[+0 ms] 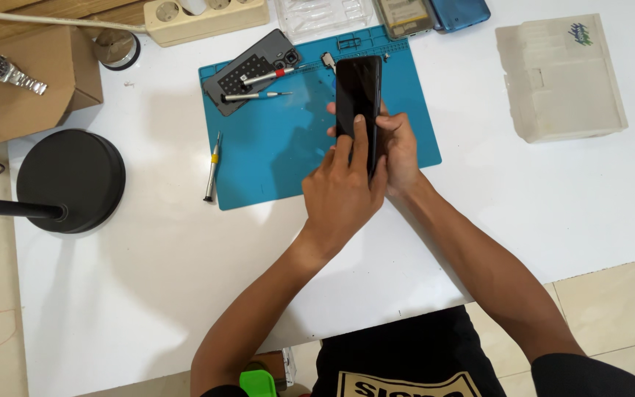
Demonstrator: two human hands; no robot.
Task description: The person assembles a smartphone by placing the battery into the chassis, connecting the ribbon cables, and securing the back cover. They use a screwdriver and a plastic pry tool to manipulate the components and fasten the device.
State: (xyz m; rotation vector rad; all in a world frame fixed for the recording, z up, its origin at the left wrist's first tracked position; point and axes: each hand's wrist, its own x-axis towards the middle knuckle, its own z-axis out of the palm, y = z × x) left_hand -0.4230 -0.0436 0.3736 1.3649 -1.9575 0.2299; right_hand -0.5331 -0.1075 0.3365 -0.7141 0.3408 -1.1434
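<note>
Left of the blue mat [273, 158] stands a black round lamp base [71, 180], a screwdriver [212, 166] lies on the mat's left edge, and above the mat's middle the left hand [341, 192] and right hand [398, 151], fingers closed, grip a black smartphone [358, 99] held upright.

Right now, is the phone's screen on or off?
Off: the smartphone held by the left hand and right hand shows plain black glass, with no lit picture.
</note>
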